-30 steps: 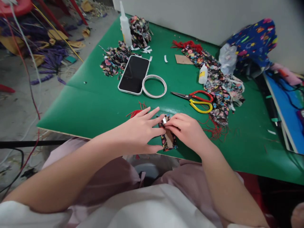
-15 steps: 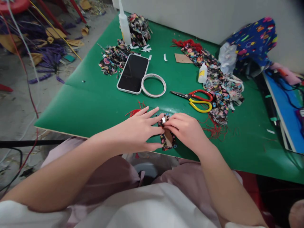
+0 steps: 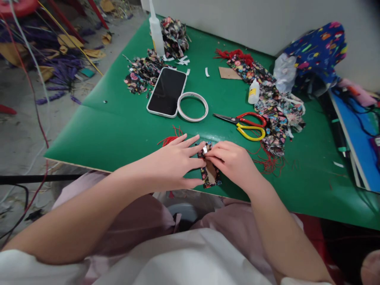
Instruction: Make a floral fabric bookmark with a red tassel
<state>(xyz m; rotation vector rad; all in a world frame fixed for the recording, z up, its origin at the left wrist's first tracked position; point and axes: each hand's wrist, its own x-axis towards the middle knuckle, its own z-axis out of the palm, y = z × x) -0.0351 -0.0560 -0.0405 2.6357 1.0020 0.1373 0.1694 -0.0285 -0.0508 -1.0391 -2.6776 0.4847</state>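
Observation:
A small piece of cardboard (image 3: 211,173) with dark floral fabric folded round its edges lies near the front edge of the green table. A short shiny white strip (image 3: 205,149) is on its upper part. My left hand (image 3: 175,162) lies flat with spread fingers, their tips pressing along the left side of the piece. From the right, my right hand (image 3: 230,158) has its thumb and fingers pinched together over the piece, just below the white strip. What sits between those fingertips is hidden. Red threads (image 3: 169,140) show behind my left hand.
Beyond my hands are a tape roll (image 3: 192,119), a phone (image 3: 167,93) and scissors (image 3: 251,126). A small glue bottle (image 3: 253,92) stands by floral fabric (image 3: 273,118); a taller bottle (image 3: 156,35) is at the back left. A blue folder (image 3: 356,138) lies at right.

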